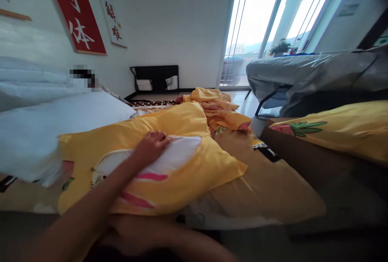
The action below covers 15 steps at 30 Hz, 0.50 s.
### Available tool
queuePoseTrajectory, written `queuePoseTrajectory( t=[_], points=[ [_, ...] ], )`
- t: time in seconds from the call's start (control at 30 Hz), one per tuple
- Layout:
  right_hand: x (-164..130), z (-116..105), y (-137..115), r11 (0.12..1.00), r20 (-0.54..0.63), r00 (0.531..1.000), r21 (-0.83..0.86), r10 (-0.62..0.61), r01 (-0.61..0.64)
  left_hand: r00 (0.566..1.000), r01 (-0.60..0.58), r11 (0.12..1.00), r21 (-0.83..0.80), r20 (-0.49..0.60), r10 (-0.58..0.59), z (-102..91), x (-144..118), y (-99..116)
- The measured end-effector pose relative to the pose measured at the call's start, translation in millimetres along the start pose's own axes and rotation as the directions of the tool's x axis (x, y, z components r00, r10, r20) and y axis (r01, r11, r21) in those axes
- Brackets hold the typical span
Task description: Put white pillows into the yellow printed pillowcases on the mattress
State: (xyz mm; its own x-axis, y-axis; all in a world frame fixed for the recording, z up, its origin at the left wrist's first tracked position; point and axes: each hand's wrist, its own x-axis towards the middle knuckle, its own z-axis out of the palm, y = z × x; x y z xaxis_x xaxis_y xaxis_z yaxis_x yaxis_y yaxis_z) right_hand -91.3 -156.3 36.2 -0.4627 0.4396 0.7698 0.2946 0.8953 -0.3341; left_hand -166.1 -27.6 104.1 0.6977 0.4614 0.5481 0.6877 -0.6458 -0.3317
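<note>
Fingers of the left hand (150, 145) are curled loosely and pressed flat on a yellow pillow (169, 161), with nothing pinched between them. The pillow is laid on the bed (273, 189), its left end resting against a white pillow (45, 132). The right hand (136, 235) is seen blurred at the lower edge, just under the yellow pillow's near side; its grip cannot be told. A crumpled yellow sheet (218, 110) is heaped beyond, near the balcony door (257, 23)
</note>
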Motion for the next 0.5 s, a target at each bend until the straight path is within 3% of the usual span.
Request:
queuePoseTrajectory(
  t=[0.03, 0.07, 0.1, 0.13, 0.17, 0.2, 0.23, 0.27, 0.3, 0.33, 0.4, 0.5],
  points=[
    [-6, -23, 0, 0.991, 0.117, 0.985, 0.062, -0.128, 0.122, 1.000, 0.012, 1.000, -0.005, -0.024, -0.012, 17.3, -8, 2],
    [-13, -48, 2, 0.973, 0.266, 0.940, 0.149, -0.212, 0.177, 0.998, 0.029, 1.000, -0.011, -0.048, -0.030, 29.8, -13, 3],
    [-21, -76, 8, 0.972, 0.374, 0.904, 0.185, -0.206, 0.145, 0.996, 0.040, 0.999, -0.015, -0.077, -0.042, 37.5, -16, 2],
    [-29, -103, 18, 0.985, 0.406, 0.907, 0.166, -0.109, 0.044, 0.993, 0.037, 0.999, -0.017, -0.107, -0.038, 40.9, -18, 1],
    [-36, -129, 31, 0.991, 0.337, 0.941, 0.108, 0.040, -0.081, 0.991, 0.013, 1.000, -0.015, -0.136, -0.015, 40.5, -18, 0],
    [-42, -152, 49, 0.982, 0.137, 0.974, 0.035, 0.180, -0.186, 0.986, -0.023, 1.000, -0.009, -0.165, 0.021, 37.4, -16, -1],
    [-47, -171, 68, 0.956, -0.067, 0.955, -0.046, 0.288, -0.291, 0.979, -0.064, 0.998, 0.000, -0.195, 0.063, 32.2, -15, -1],
    [-51, -184, 88, 0.900, -0.220, 0.896, -0.122, 0.386, -0.418, 0.968, -0.102, 0.995, 0.011, -0.228, 0.102, 25.4, -13, 0],
    [-52, -193, 107, 0.846, -0.315, 0.844, -0.181, 0.433, -0.502, 0.957, -0.129, 0.991, 0.018, -0.258, 0.129, 17.6, -11, 3],
    [-52, -196, 123, 0.817, -0.348, 0.832, -0.240, 0.431, -0.524, 0.948, -0.147, 0.989, 0.020, -0.283, 0.146, 9.1, -9, 7],
    [-46, -191, 143, 0.794, -0.310, 0.864, -0.357, 0.397, -0.493, 0.933, -0.179, 0.984, 0.015, -0.315, 0.175, -9.2, -6, 18],
    [-28, -171, 143, 0.793, -0.229, 0.925, -0.479, 0.302, -0.377, 0.912, -0.222, 0.975, -0.015, -0.358, 0.202, -34.8, -5, 33]
  ],
)
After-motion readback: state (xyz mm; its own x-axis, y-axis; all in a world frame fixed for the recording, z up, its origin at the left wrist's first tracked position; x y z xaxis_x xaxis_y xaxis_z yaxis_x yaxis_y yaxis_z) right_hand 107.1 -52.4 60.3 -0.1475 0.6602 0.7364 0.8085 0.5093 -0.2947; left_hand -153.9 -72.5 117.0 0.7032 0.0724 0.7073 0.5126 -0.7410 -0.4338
